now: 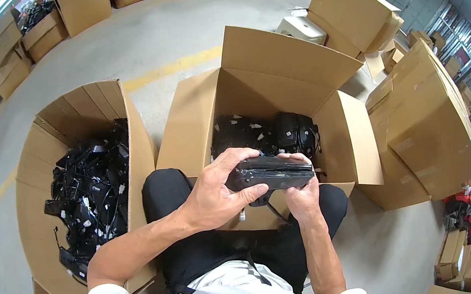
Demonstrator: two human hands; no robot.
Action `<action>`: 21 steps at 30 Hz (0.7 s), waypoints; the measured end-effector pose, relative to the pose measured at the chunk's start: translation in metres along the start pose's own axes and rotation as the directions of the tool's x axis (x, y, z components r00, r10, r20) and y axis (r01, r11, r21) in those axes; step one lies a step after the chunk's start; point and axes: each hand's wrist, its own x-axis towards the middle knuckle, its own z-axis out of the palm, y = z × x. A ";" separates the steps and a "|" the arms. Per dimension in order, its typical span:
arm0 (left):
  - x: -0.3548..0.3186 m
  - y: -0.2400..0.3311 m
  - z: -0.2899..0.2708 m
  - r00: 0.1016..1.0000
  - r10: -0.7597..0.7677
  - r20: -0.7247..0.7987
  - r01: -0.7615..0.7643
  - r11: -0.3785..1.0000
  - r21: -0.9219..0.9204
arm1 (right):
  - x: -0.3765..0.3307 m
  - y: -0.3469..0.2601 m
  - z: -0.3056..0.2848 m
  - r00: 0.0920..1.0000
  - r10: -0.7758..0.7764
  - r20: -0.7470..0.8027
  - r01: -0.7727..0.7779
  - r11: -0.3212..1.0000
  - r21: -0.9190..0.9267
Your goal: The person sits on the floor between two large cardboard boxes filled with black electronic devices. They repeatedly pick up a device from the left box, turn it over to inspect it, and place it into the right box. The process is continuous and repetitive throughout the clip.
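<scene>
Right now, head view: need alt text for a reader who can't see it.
A seated person's left hand and right hand hold a flat black device over an open cardboard box of similar black items. Another open box of black parts and cables stands at their left.

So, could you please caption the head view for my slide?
Both hands grip a black device above an open cardboard box.

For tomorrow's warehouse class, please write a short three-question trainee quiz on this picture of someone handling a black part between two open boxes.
1. True or false: both hands hold the black flat part.
2. Which open carton holds loose black cabled parts: A, the left carton, or B, the front carton?
3. What marks the floor behind the cartons?

Key: 1 true: left hand, right hand. 2 A. 3 a yellow line.
</scene>
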 end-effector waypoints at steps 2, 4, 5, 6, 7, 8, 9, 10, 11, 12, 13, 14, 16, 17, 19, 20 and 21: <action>-0.001 0.004 0.000 1.000 -0.006 -0.006 0.006 0.999 0.045 | -0.001 0.003 0.001 1.000 0.020 0.003 -0.020 1.000 0.007; -0.003 0.003 0.002 1.000 0.006 -0.030 -0.004 0.997 0.073 | -0.001 0.007 0.000 0.999 0.035 0.023 -0.035 0.999 0.002; -0.003 0.003 0.002 0.999 0.013 -0.043 -0.009 0.996 0.087 | -0.002 0.008 0.000 0.999 0.047 0.024 -0.048 0.999 0.018; -0.004 0.004 0.002 0.999 0.006 -0.043 -0.001 0.993 0.121 | -0.002 0.008 0.002 0.998 0.060 0.026 -0.061 0.998 0.034; -0.004 0.005 0.002 0.999 -0.001 -0.042 0.007 0.988 0.154 | -0.003 0.009 0.004 0.997 0.073 0.027 -0.074 0.996 0.050; -0.004 0.006 0.001 0.999 -0.007 -0.042 0.015 0.982 0.188 | -0.004 0.012 0.003 0.997 0.072 0.036 -0.074 0.995 0.065; -0.005 0.007 0.002 0.999 -0.015 -0.047 0.024 0.979 0.203 | -0.005 0.015 0.002 0.995 0.087 0.040 -0.090 0.993 0.077; -0.005 0.007 0.002 0.998 -0.023 -0.053 0.034 0.975 0.219 | -0.006 0.017 0.001 0.994 0.103 0.044 -0.107 0.990 0.089; -0.006 0.007 0.002 0.998 -0.030 -0.059 0.043 0.971 0.235 | -0.007 0.018 0.001 0.992 0.119 0.048 -0.124 0.987 0.101; -0.007 0.007 0.002 0.997 -0.033 -0.065 0.047 0.971 0.236 | -0.007 0.019 0.001 0.990 0.131 0.050 -0.136 0.984 0.112; -0.008 0.007 0.002 0.997 -0.036 -0.071 0.051 0.970 0.236 | -0.008 0.018 0.003 0.988 0.143 0.052 -0.148 0.981 0.123; -0.008 0.007 0.002 0.996 -0.038 -0.076 0.055 0.970 0.237 | -0.008 0.018 0.004 0.987 0.154 0.054 -0.160 0.978 0.134; -0.009 0.007 0.003 0.996 -0.026 -0.086 0.047 0.967 0.250 | -0.009 0.019 0.004 0.984 0.169 0.059 -0.176 0.973 0.146; -0.010 0.006 0.003 0.996 -0.020 -0.091 0.042 0.966 0.256 | -0.009 0.020 0.004 0.982 0.177 0.062 -0.184 0.971 0.152; -0.010 0.011 0.004 0.995 -0.027 -0.097 0.054 0.956 0.288 | -0.008 0.023 0.002 0.979 0.192 0.074 -0.202 0.965 0.166; -0.010 0.014 0.004 0.994 -0.030 -0.101 0.060 0.951 0.304 | -0.008 0.024 0.002 0.977 0.199 0.080 -0.210 0.962 0.173; -0.011 0.016 0.005 0.995 -0.007 -0.103 0.042 0.939 0.341 | -0.008 0.024 0.002 0.974 0.210 0.087 -0.223 0.958 0.181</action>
